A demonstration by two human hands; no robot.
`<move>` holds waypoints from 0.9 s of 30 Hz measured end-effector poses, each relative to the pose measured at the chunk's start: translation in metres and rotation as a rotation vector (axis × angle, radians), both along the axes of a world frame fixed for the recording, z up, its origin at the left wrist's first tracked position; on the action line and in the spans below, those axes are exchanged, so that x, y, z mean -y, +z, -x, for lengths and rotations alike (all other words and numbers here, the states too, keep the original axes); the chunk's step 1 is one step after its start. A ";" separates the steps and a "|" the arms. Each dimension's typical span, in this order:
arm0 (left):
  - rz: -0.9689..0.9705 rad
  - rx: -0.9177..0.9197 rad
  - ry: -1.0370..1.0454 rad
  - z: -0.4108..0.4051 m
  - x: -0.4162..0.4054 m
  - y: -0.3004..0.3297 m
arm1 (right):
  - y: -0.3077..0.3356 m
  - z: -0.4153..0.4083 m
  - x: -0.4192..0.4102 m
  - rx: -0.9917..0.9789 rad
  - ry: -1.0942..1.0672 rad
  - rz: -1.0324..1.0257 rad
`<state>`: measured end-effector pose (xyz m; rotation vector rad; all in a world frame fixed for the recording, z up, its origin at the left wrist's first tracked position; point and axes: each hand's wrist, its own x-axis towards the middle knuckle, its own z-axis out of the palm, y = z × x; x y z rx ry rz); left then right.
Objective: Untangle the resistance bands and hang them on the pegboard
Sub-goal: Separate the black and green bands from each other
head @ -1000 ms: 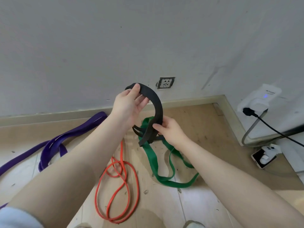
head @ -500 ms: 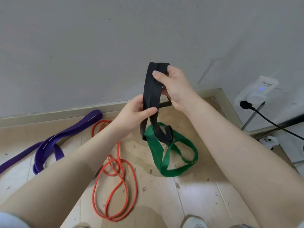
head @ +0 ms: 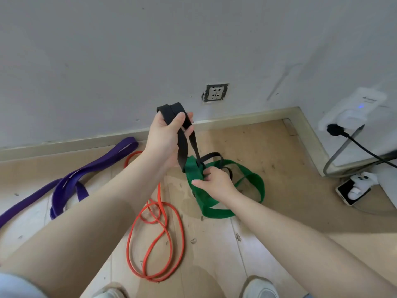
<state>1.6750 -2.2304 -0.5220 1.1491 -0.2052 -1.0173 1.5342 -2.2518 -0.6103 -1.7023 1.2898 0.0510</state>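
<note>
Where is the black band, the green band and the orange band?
black band (head: pixel 170 110), head view, on the folded top above the left hand.
green band (head: pixel 256 181), head view, on its right loop.
orange band (head: pixel 181 239), head view, on its big loop's right side.

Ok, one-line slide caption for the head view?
Left hand lifts black band; right hand grips green band on floor.

No legible text — plug adapter (head: pixel 358 108) logo unreadable
</note>
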 end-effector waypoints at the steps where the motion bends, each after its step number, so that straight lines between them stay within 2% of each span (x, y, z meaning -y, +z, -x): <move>1: -0.027 0.027 0.020 -0.003 0.000 -0.003 | 0.002 0.000 0.002 -0.061 0.043 0.016; 4: -0.132 0.127 0.083 -0.019 -0.006 -0.014 | 0.025 0.005 0.016 -0.049 0.143 0.007; 9: -0.342 0.219 0.077 -0.030 -0.014 -0.042 | 0.087 0.018 0.049 0.286 0.150 -0.100; 12: -0.390 0.282 0.061 -0.025 -0.011 -0.049 | 0.117 0.019 0.067 0.429 0.189 -0.086; 14: -0.425 0.365 0.039 -0.022 -0.008 -0.046 | 0.133 0.019 0.074 0.584 0.162 -0.152; 16: -0.418 0.373 0.041 -0.023 -0.003 -0.043 | 0.142 0.020 0.077 0.718 0.104 -0.258; 18: -0.426 0.351 0.040 -0.021 0.000 -0.042 | 0.146 0.019 0.078 0.755 0.042 -0.278; 20: -0.462 0.331 0.036 -0.017 -0.001 -0.043 | 0.144 0.018 0.079 0.698 -0.027 -0.216; 21: -0.461 0.303 0.036 -0.015 -0.002 -0.045 | 0.144 0.016 0.080 0.608 -0.028 -0.151; 23: -0.392 0.199 0.028 -0.010 -0.007 -0.043 | 0.143 0.014 0.080 0.281 0.077 0.006; 25: -0.273 0.076 0.003 -0.005 -0.010 -0.037 | 0.140 0.013 0.079 -0.077 0.240 0.066; 27: -0.211 0.041 -0.035 -0.003 -0.010 -0.034 | 0.134 0.011 0.073 -0.236 0.380 0.056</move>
